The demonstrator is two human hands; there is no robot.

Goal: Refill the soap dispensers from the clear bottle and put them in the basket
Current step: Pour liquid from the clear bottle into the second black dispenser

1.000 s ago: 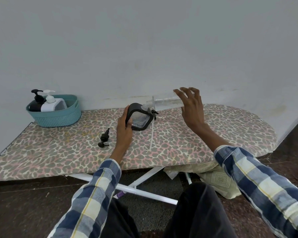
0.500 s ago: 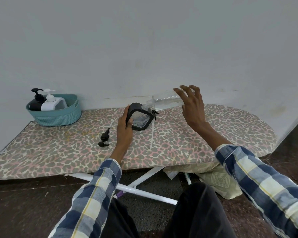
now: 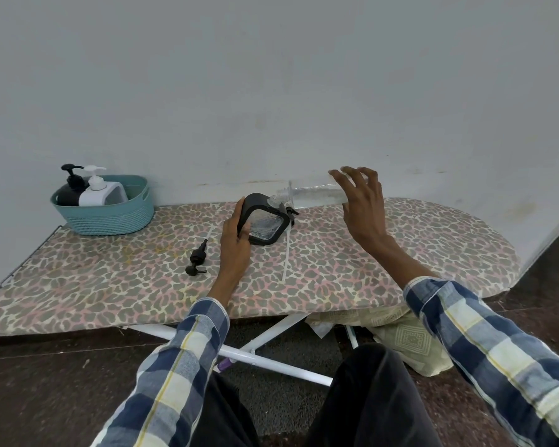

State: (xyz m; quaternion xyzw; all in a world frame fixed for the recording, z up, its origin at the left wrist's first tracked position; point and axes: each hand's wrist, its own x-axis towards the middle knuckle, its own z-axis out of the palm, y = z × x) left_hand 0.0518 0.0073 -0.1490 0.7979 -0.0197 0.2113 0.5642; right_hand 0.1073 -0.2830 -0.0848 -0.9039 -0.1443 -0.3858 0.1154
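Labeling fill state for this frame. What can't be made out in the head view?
- Rear of the clear bottle: covered by the right hand.
- Any liquid stream or level: bottle and dispenser window too clear and glary to tell.
- Dispenser's near left edge: behind the left hand.
- Lower bodies of the two dispensers in the basket: hidden by its wall.

Leopard-print ironing board (image 3: 336,269) on white legs (image 3: 271,359), patterned cloth (image 3: 407,343) beneath, against pale wall (image 3: 271,75)

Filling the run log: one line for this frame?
step: pouring | right hand: tips clear bottle into black dispenser | left hand: steadies it | basket: two dispensers
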